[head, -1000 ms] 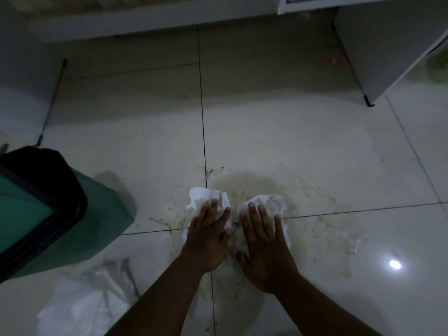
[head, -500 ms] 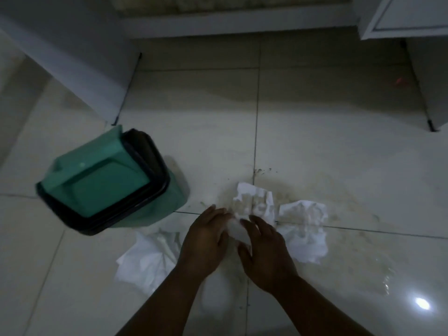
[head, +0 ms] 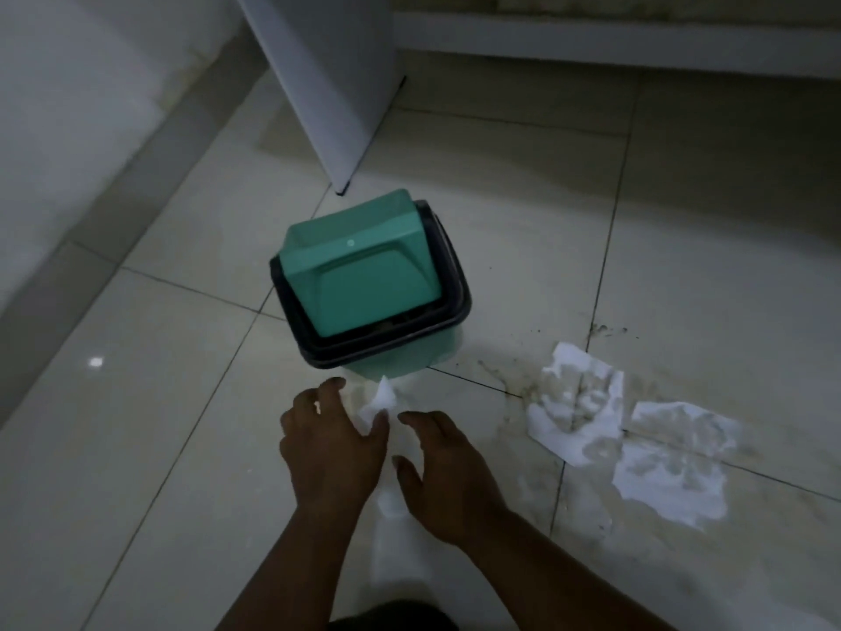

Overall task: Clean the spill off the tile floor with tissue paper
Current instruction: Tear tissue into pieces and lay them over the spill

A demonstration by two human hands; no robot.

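Two soaked tissue sheets [head: 578, 403] [head: 673, 462] lie flat on the brownish spill [head: 514, 384] across tile floor [head: 136, 448] grout lines, right of both hands. Fresh tissue pile [head: 382, 403] sits under the hands. Left hand [head: 332, 444] rests on it, fingers spread loose; right hand [head: 446, 475] hovers, relaxed, gripping nothing. Green bin [head: 368, 280] just behind.

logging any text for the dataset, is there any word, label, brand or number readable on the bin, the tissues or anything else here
None can be read.
Green bin: a small round mark on its lid, too small and blurred to tell whether it is a logo or text.
Tissue sheets on the spill: only wet stains, no print.
White cabinet panel and tile floor: no writing visible.
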